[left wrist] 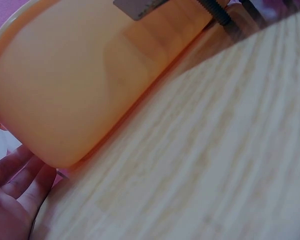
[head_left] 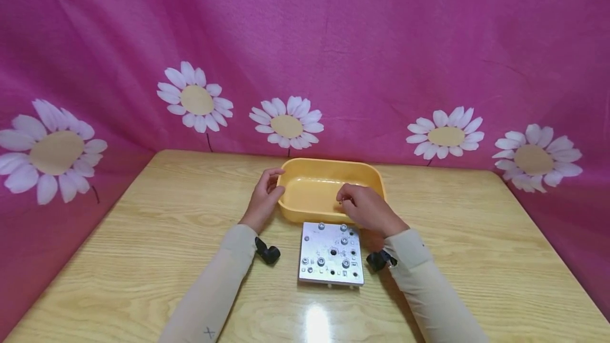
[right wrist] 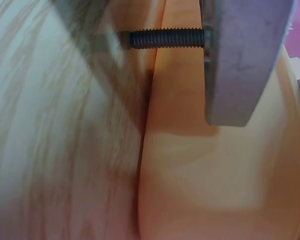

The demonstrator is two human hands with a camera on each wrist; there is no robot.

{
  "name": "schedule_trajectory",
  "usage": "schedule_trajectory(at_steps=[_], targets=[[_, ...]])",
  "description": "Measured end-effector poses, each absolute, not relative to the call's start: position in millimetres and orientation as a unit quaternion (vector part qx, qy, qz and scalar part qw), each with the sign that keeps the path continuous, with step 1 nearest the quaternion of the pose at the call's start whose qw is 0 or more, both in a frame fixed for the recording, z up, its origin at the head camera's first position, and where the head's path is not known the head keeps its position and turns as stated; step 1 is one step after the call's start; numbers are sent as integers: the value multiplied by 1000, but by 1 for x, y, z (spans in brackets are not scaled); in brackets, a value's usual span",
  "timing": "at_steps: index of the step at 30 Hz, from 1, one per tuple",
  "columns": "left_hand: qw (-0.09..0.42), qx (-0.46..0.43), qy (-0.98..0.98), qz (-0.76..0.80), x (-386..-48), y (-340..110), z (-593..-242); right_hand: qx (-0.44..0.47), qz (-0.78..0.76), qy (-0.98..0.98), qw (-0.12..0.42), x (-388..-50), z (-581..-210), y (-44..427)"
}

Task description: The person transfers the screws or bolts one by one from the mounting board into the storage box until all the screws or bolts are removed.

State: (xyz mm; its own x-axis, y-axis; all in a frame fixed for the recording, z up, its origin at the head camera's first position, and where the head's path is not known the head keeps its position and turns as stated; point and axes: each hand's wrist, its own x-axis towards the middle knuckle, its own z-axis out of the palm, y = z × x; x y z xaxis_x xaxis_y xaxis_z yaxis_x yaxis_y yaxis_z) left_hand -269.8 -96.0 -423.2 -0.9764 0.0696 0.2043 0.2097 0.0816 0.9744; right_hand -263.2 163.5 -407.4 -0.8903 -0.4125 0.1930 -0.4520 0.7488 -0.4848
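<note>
A yellow tub stands at the middle of the table's far edge. The metal plate sits just in front of it, toward the near edge, with a threaded bolt jutting out below. On top the plate bears socket heads and bare holes.

The person's left hand touches the tub's left end, thumb near the rim, the fingers fairly straight along the outer wall. The right hand reaches over the near rim into the tub, its fingers curled together and seemingly pinching a small piece, dark and too small to name.

To work well here, the left hand should hold the tub firmly against sliding, without tipping it. The right hand would do best to grip the piece with the fingertips alone and lift straight up until the knuckles clear the rim. The right forearm should stay wide of the plate's right edge, since the plate seems to be propped on its bolts and a nudge could shift it.
</note>
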Motion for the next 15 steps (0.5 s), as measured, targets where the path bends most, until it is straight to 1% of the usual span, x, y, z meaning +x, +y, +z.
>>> schedule_trajectory(at_steps=[15], targets=[[51, -96, -731, -674, -271, -96, -424, 231, 236, -943, 29, -262, -407, 163]])
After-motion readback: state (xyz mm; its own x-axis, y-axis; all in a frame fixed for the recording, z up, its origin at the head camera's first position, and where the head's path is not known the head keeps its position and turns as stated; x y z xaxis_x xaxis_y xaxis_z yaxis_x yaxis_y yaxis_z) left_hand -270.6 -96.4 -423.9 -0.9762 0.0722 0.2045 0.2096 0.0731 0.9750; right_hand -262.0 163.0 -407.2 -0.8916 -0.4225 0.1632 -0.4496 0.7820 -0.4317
